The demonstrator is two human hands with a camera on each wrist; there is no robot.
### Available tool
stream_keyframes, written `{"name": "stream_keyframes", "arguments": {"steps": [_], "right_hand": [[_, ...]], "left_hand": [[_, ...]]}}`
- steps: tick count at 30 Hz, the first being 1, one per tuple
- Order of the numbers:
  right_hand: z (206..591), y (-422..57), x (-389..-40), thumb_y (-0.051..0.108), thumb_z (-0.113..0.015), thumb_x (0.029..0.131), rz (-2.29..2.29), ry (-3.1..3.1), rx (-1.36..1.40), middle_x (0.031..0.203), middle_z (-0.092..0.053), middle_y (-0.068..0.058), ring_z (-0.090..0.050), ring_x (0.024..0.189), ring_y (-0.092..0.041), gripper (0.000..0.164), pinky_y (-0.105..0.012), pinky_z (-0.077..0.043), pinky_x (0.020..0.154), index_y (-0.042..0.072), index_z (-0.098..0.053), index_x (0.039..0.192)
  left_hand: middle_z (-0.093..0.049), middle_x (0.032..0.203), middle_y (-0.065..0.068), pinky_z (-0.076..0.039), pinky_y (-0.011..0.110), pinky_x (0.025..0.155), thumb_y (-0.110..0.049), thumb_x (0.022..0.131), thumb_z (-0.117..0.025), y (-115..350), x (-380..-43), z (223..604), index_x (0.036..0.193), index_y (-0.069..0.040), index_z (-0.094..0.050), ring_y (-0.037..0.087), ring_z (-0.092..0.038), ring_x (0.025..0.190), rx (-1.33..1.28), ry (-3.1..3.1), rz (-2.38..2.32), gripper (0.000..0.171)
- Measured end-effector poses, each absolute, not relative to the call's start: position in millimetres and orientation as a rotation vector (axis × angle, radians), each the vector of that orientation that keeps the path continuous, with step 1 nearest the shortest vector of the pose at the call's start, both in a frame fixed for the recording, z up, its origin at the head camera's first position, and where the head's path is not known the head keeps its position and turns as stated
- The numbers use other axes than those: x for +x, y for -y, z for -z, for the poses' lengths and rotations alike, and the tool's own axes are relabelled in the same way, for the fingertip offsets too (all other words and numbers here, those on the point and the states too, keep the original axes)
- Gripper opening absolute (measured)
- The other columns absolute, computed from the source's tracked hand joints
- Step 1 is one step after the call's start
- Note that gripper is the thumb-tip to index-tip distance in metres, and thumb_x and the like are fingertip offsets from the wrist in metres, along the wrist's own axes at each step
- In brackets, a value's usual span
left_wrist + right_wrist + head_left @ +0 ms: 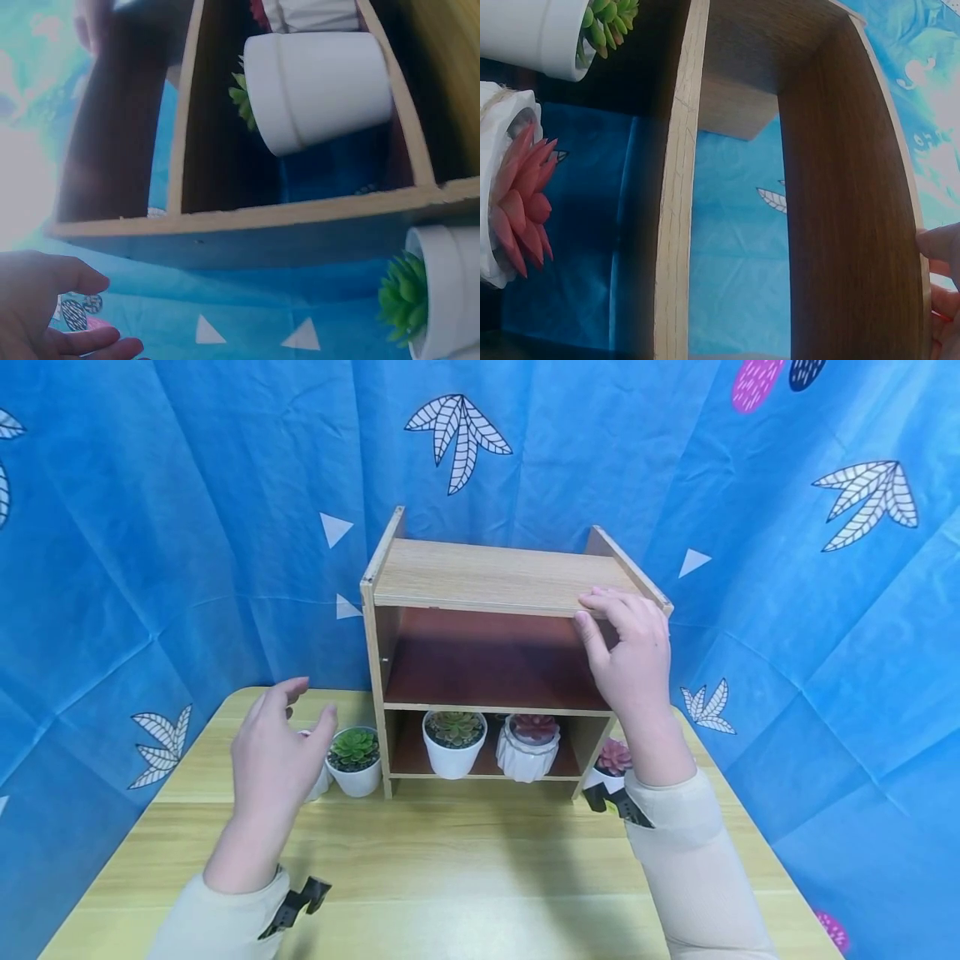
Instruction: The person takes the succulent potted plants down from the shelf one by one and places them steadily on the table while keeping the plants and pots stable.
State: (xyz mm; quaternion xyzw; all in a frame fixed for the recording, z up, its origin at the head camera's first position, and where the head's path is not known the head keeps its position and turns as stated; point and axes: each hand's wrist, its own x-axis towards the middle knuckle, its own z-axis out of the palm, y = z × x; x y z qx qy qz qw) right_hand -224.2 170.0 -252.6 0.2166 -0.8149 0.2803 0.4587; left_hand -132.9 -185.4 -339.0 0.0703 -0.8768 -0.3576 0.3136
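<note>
A small wooden shelf unit (495,575) stands on the table with raised sides and an open front. At the right end of its top board's front edge is my right hand (633,647), its fingertips touching the board (855,195). My left hand (273,756) hovers left of the unit, fingers apart and holding nothing; in the left wrist view its fingers (82,274) are beside the side panel (247,232). On the lower shelf sit a green succulent in a white pot (454,752) and a red succulent in a ribbed white pot (528,750).
Left of the unit stands a green succulent in a white pot (356,764), with another white pot partly behind my left hand. A pink succulent (614,757) is at the right, partly covered by my right wrist. Blue patterned cloth (480,460) hangs around the wooden table (450,877).
</note>
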Motion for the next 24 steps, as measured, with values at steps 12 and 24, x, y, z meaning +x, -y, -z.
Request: {"name": "stream_keyframes", "arguments": {"steps": [12, 24], "right_hand": [[253.4, -170.6, -224.8, 0.022, -0.069, 0.096, -0.688, 2.002, 0.539, 0.121, -0.07, -0.009, -0.058, 0.118, -0.031, 0.024, -0.05, -0.035, 0.107, 0.009, -0.075, 0.115], [252.9, -170.5, -224.2, 0.022, -0.069, 0.096, -0.684, 2.006, 0.538, 0.122, -0.07, -0.01, -0.057, 0.118, -0.032, 0.025, -0.05, -0.035, 0.108, 0.009, -0.075, 0.116]], "left_hand": [[-0.064, 0.127, 0.016, -0.047, 0.054, 0.089, -0.021, 0.093, -0.07, 160.3, -137.6, 318.4, 0.128, -0.002, -0.063, 0.038, -0.06, 0.112, 0.001, 2.172, 0.906, 0.041], [-0.065, 0.128, 0.015, -0.045, 0.055, 0.097, -0.019, 0.091, -0.07, 142.5, -144.1, 303.2, 0.125, -0.001, -0.065, 0.035, -0.057, 0.121, -0.195, 2.122, 0.845, 0.039]]}}
